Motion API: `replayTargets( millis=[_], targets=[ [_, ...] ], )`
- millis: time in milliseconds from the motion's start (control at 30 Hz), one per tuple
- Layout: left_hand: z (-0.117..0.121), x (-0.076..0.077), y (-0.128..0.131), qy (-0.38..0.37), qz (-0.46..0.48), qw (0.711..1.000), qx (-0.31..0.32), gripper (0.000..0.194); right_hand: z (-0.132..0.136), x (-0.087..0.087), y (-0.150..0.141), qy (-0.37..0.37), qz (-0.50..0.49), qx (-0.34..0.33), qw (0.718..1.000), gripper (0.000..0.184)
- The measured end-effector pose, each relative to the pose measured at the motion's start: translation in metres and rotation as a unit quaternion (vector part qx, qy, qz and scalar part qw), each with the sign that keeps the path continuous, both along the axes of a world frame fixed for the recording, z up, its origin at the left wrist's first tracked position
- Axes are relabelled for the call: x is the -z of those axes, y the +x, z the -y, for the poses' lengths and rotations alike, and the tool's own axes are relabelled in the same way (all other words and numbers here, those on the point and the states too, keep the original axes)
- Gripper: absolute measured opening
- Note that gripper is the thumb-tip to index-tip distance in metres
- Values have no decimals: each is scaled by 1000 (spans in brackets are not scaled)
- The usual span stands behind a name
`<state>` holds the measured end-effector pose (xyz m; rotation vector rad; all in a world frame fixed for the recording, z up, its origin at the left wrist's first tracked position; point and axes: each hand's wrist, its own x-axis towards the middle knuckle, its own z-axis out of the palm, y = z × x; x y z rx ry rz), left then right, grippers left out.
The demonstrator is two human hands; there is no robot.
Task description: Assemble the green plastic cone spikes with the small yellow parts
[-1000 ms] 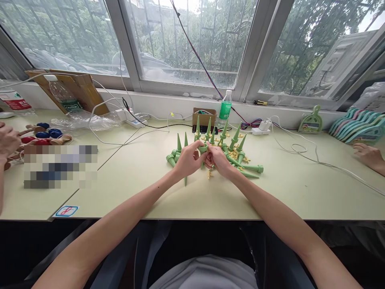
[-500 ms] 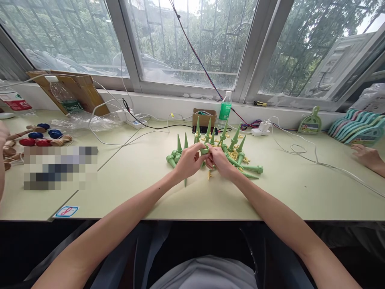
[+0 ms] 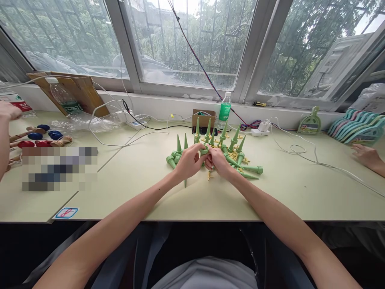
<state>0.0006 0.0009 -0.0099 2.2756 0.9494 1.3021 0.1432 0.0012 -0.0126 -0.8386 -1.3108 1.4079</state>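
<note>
Yellow and small, a fitting (image 3: 209, 176) lies between the tabletop's (image 3: 192, 206) near edge and the hands. Just beyond, the left hand (image 3: 190, 160) pinches a green cup (image 3: 204, 150) off the tabletop, its mouth showing; the right hand (image 3: 219, 160) grips its right side, fingertips partly hidden. I judge the left should steady the wall without squeezing it oval, while the right presses straight. What the cup contains cannot be told. Behind stand green spikes (image 3: 235, 138), loose fittings (image 3: 233, 154) among them. Toward the far edge, a carton (image 3: 204, 120) holds something pale; beside it stands a bottle (image 3: 225, 108), its level unclear.
</note>
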Motion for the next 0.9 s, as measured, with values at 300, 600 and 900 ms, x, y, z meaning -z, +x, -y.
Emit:
replayTargets(
  millis=[300, 600, 900],
  targets=[
    [-1, 0, 0, 22, 6, 1000, -5, 8, -3, 4, 1, 0, -10, -10, 1000, 56],
    [0, -1, 1, 14, 10, 1000, -5, 6, -2, 3, 0, -4, -1, -8, 1000, 56],
    [0, -1, 0, 11, -4, 1000, -13, 9, 1, 3, 0, 42, 74, 13, 996, 54]
  ],
)
